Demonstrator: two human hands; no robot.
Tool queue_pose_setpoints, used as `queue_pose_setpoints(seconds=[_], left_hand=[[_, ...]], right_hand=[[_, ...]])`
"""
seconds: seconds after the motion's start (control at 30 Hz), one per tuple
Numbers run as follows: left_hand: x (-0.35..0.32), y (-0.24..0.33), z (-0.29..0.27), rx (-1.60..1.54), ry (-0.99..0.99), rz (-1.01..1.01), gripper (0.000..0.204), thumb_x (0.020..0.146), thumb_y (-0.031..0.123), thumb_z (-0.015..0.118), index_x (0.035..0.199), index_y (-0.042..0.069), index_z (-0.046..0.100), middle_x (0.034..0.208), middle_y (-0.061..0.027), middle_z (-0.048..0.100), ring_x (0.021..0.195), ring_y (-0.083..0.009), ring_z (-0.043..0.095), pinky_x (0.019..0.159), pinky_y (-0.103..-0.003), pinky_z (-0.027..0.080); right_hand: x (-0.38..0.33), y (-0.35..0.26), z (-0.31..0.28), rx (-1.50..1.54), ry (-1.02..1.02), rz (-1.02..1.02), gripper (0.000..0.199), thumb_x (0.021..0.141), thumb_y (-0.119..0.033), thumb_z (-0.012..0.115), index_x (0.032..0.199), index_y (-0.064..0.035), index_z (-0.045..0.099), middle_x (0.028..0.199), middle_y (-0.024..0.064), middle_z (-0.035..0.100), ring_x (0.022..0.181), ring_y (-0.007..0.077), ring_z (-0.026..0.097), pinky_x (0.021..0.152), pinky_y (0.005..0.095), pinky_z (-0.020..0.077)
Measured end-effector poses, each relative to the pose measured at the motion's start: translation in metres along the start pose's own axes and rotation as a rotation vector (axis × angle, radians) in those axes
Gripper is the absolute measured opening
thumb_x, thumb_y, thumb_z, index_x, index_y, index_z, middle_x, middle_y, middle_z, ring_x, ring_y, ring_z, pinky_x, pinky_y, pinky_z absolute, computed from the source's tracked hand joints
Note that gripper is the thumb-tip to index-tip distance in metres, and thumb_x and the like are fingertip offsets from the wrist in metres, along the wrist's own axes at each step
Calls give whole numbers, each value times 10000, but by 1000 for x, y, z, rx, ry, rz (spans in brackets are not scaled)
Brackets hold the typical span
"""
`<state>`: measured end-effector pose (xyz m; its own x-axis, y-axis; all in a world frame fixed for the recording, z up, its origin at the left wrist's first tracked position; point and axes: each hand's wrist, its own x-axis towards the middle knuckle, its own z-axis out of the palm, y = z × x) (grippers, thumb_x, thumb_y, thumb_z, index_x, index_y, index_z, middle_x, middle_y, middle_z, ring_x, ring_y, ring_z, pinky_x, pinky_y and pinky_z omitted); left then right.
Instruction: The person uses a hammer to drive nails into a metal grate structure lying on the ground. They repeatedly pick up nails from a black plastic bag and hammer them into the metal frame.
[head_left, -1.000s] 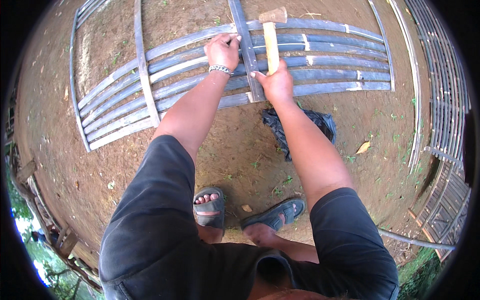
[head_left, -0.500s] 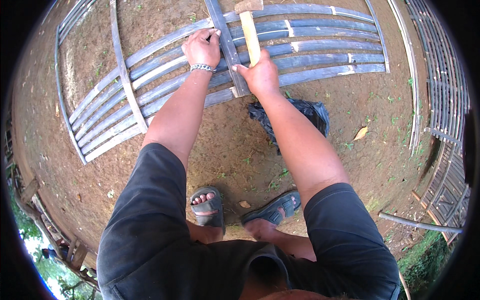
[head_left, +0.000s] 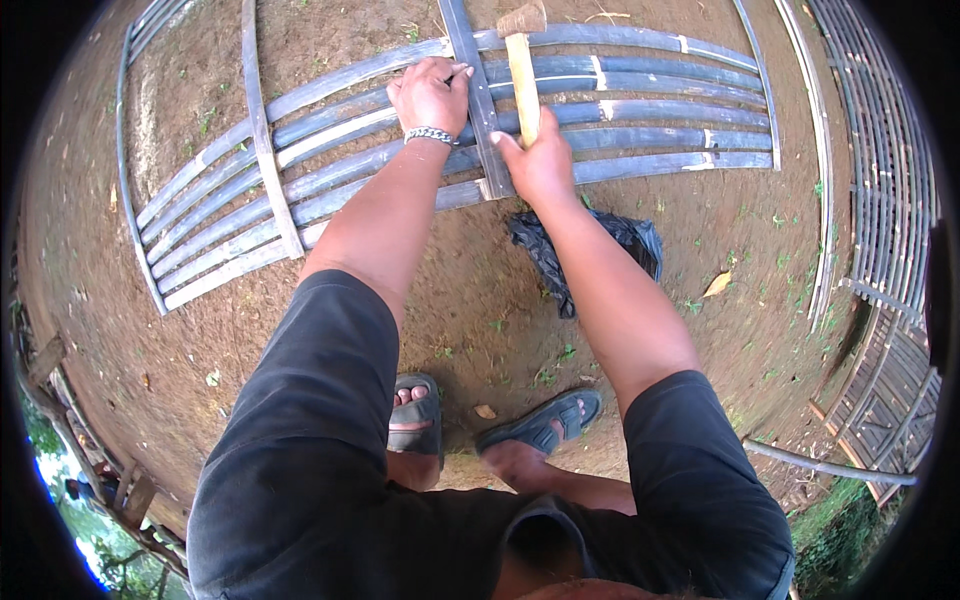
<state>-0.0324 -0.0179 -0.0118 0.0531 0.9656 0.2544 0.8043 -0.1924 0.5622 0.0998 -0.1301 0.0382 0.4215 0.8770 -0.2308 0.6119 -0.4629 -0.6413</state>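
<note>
A panel of split bamboo slats (head_left: pixel 660 110) lies on the ground ahead of me, with a darker cross slat (head_left: pixel 490 140) running over it. My left hand (head_left: pixel 430 97), with a chain bracelet at the wrist, rests on the panel just left of this cross slat. Its thumb and fingertips are pinched together against the slat's edge; anything between them is too small to make out. My right hand (head_left: pixel 543 165) is closed round the light wooden handle of a hammer (head_left: pixel 524 85). The hammer's brownish head points away from me, right of the cross slat.
Another cross slat (head_left: pixel 264 135) spans the panel further left. A black plastic bag (head_left: pixel 545 262) lies on the bare soil under my right forearm. Long bamboo strips (head_left: pixel 815 150) and a slatted bamboo structure (head_left: pixel 895 170) stand along the right. My sandalled feet (head_left: pixel 545 425) are close below.
The picture has shifted a little, so the panel and both hands appear lower and further right. Both hands keep about the same hold at the cross slat, the hammer still in my right.
</note>
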Motion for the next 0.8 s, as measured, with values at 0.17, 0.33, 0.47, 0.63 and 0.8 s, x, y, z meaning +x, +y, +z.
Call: queue_pose_setpoints(seconds=[0.17,0.33,0.47,0.63,0.8], left_hand=[[0,0,-5,-20,32,25,158,876,327,750,884,175,791,1011,21,740,1039,-193,656,962,-398,379],[0,-3,-1,-21,23,18,125,862,318,762,881,198,793,990,23,737,1019,-198,655,959,-399,380],[0,-2,1,-20,12,9,112,858,304,768,882,198,794,984,30,737,1015,-196,655,957,-395,382],[3,-4,-3,-20,20,12,113,857,301,771,885,194,794,984,32,739,1014,-195,654,960,-394,382],[2,1,-2,-44,31,8,99,865,288,761,863,195,793,962,48,734,1019,-174,639,986,-395,353]], right_hand=[[-29,8,-24,5,21,-241,455,1009,-191,543,1441,-98,434,1196,282,654,1095,492,622,913,554,512],[-31,2,-45,-116,-103,-275,463,1010,-164,550,1455,-109,435,1200,279,648,1094,481,626,907,551,518],[-32,-6,-49,-96,-100,-309,464,1008,-162,562,1455,-127,443,1200,271,651,1088,476,629,894,549,523],[-27,-4,-42,-185,-155,-259,470,1003,-155,565,1456,-138,446,1197,243,657,1076,467,633,884,552,526],[-32,-3,-40,-113,-79,-312,472,1003,-148,555,1462,-132,445,1203,235,655,1079,462,634,891,551,531]])
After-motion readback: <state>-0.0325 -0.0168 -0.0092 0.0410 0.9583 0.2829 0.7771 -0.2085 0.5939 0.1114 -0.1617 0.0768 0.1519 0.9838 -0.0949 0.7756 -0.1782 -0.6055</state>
